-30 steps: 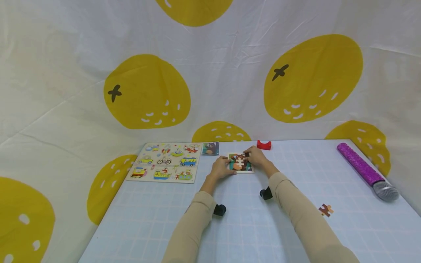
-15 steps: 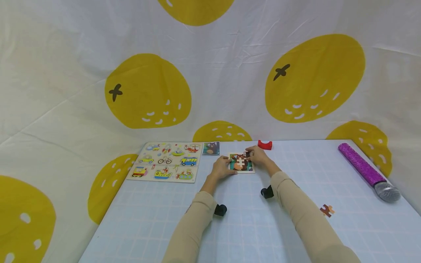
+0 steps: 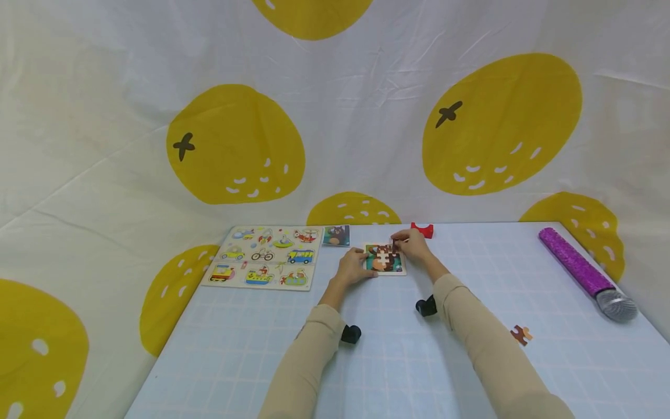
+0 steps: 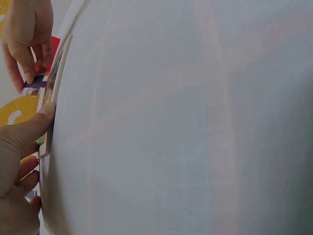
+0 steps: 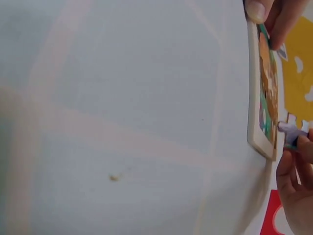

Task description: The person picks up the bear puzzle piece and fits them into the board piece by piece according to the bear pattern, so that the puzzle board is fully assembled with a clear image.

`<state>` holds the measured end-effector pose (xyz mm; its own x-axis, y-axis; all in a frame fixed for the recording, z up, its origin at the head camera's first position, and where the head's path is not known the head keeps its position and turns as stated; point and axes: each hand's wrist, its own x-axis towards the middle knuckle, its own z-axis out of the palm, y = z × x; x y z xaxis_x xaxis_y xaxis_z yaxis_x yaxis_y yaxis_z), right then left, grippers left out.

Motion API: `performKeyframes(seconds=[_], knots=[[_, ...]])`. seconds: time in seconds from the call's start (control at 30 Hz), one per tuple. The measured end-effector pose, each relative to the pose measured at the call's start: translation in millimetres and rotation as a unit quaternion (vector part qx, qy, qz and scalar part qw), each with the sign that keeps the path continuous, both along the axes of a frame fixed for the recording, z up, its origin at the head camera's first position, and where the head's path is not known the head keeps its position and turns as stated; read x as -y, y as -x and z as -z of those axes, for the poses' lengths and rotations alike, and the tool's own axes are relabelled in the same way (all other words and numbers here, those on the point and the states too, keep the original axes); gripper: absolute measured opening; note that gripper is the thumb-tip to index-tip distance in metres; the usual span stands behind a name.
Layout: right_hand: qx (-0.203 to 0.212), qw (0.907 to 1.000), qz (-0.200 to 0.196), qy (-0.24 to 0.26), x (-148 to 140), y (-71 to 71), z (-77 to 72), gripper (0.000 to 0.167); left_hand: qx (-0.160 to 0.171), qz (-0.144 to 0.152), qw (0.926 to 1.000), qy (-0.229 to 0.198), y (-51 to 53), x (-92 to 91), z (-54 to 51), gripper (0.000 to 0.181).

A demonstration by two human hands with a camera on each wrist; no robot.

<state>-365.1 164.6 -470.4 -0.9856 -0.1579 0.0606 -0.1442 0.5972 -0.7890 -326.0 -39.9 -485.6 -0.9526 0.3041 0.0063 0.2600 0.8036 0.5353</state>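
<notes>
A small framed jigsaw puzzle (image 3: 384, 265) with a brown animal picture lies flat on the table, its middle showing a pale gap. My left hand (image 3: 350, 267) grips its left side; in the left wrist view the thumb (image 4: 36, 125) presses on the frame's near edge, other fingers beyond. At the upper right corner my right hand (image 3: 413, 245) pinches a dark puzzle piece (image 3: 394, 246) between thumb and fingertips. Seen from the right wrist, this piece (image 5: 292, 132) is tilted up, just off the frame (image 5: 254, 98).
Left of the puzzle lie a wooden vehicle peg board (image 3: 262, 262) and an animal picture card (image 3: 336, 235). A red block (image 3: 423, 230) sits behind my right hand. A loose brown puzzle piece (image 3: 521, 334) and a purple glitter microphone (image 3: 581, 270) lie to the right.
The dark piece in my right hand has turned from lying nearly flat at the corner to standing more upright. My left hand stays on the puzzle.
</notes>
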Motion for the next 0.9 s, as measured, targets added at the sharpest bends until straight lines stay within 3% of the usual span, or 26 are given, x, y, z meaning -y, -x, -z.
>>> performKeyframes(seconds=[0.17, 0.27, 0.63, 0.9], knots=[[-0.009, 0.9998, 0.018, -0.001, 0, 3.6, -5.2, 0.026, 0.009, -0.009, 0.9999, -0.008, 2.1, -0.5, 0.8, 0.066], [0.012, 0.9996, 0.022, -0.01, 0, 4.5, -7.5, 0.023, 0.01, -0.011, 0.9998, -0.012, 3.4, -0.4, 1.7, 0.067], [0.07, 0.9958, 0.011, -0.057, 5, 9.0, -2.6, 0.03, 0.007, -0.002, 0.9998, -0.016, 0.9, -0.1, 0.3, 0.066], [0.072, 0.9913, 0.0, -0.11, 16, 8.1, -9.6, 0.03, 0.009, -0.003, 0.9999, -0.01, 1.8, 0.9, 2.7, 0.066]])
